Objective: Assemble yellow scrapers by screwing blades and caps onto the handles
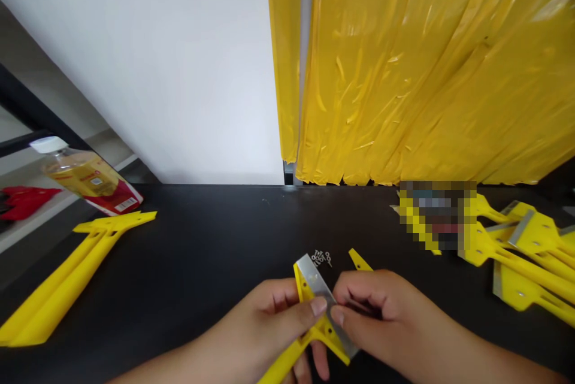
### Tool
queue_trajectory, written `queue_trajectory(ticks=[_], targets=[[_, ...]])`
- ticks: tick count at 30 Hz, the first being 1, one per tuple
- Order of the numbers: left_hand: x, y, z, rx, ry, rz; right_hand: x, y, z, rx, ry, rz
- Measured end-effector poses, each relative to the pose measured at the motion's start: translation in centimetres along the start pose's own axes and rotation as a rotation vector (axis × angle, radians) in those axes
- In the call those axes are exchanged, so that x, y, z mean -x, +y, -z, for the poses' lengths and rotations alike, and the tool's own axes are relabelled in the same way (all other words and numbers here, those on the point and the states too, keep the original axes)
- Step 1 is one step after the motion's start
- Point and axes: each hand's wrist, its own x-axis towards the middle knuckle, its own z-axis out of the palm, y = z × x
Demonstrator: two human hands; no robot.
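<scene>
My left hand [283,318] is closed around a yellow plastic scraper [283,361], its thumb pressing a flat metal blade [309,273] against the scraper's wide head. Holes show in the yellow head beside the blade. At the blade's right edge, my right hand [372,306] is closed in a pinch; a thin greyish thing shows between its fingers, too hidden to name. Just beyond the blade lies a small heap of screws and nuts [321,258]. Part of another yellow piece [358,259] sticks out behind my right hand, the rest covered.
Yellow handles [67,282] lie on the black table [202,240] at left, near a capped bottle [94,177]. Several scrapers with blades [530,240] are piled at right beside a blurred-out patch. A white panel [179,72] and yellow plastic sheeting [426,72] stand behind.
</scene>
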Motion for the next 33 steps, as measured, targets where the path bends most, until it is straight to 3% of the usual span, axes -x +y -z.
queue_trajectory(ticks=[4, 6, 8, 10, 12, 14, 19, 23, 25, 28, 33], targets=[[0.0, -0.1, -0.3, 0.026, 0.047, 0.03, 0.6, -0.9, 0.4, 0.128, -0.041, 0.003], [-0.1, 0.0, -0.1, 0.058, 0.052, 0.026, 0.8, -1.1, 1.7, 0.362, 0.062, 0.072], [-0.3, 0.1, 0.3, 0.089, 0.08, 0.009, 1.0, -0.8, 3.3, 0.69, 0.26, 0.133], [-0.5, 0.2, 0.7, 0.102, 0.112, -0.009, 1.2, -0.3, 4.6, 0.975, 0.417, 0.1], [-0.5, 0.4, 0.8, 0.104, 0.12, -0.012, 1.4, 0.4, 5.2, 1.125, 0.46, 0.019], [-0.5, 0.5, 0.8, 0.109, 0.127, -0.018, 1.5, 0.9, 5.2, 1.159, 0.423, -0.046], [-0.3, 0.7, 0.3, 0.135, 0.174, -0.051, 1.4, 1.0, 4.7, 1.016, 0.308, -0.148], [-0.2, 0.9, 0.4, 0.12, 0.187, -0.053, 0.4, 0.6, 6.2, 0.652, 0.125, -0.23], [-0.2, 0.9, 0.4, 0.099, 0.165, -0.035, -0.3, 0.2, 7.3, 0.495, 0.049, -0.184], [-0.3, 0.9, 0.5, 0.056, 0.113, -0.005, -0.9, -0.6, 8.0, 0.354, 0.05, -0.08], [-0.3, 0.7, 0.1, 0.025, 0.053, -0.016, -0.3, -1.8, 5.0, -0.099, 0.04, 0.003]])
